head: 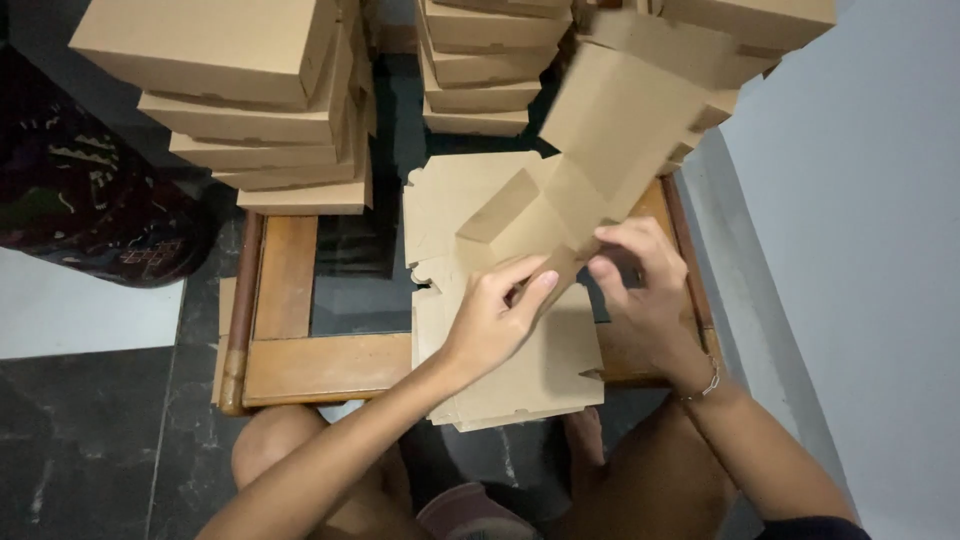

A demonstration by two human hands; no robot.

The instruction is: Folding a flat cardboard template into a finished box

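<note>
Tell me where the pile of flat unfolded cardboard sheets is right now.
In the head view, the flat cardboard sheets lie centre-frame on the wooden table, directly under both hands, in front of the stacks of folded boxes.

Stacked boxes (255,110) wall the table's (300,365) far side; near edge open

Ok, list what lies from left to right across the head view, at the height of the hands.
Dark patterned cloth → wooden table frame → left hand → right hand → pale wall.
</note>
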